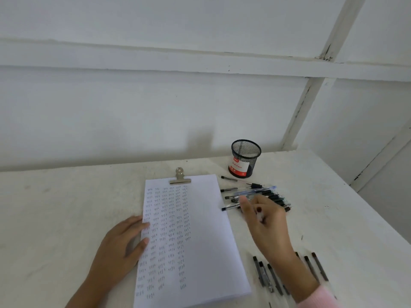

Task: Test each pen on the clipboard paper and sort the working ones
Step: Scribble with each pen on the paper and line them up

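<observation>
White clipboard paper (200, 236), covered with columns of small test marks, lies in the middle of the table under a metal clip (180, 177). My left hand (121, 247) rests flat on the paper's left edge. My right hand (264, 221) hovers over a loose pile of pens (264, 195) to the right of the paper, fingers loosely curled; it is blurred and I see no pen in it. A second group of dark pens (269, 277) lies near the front right, partly hidden by my right forearm.
A black mesh pen cup (245, 157) with a red and white label stands behind the pen pile. The white table (66, 207) meets a white wall at the back, and its right edge runs diagonally past the pens.
</observation>
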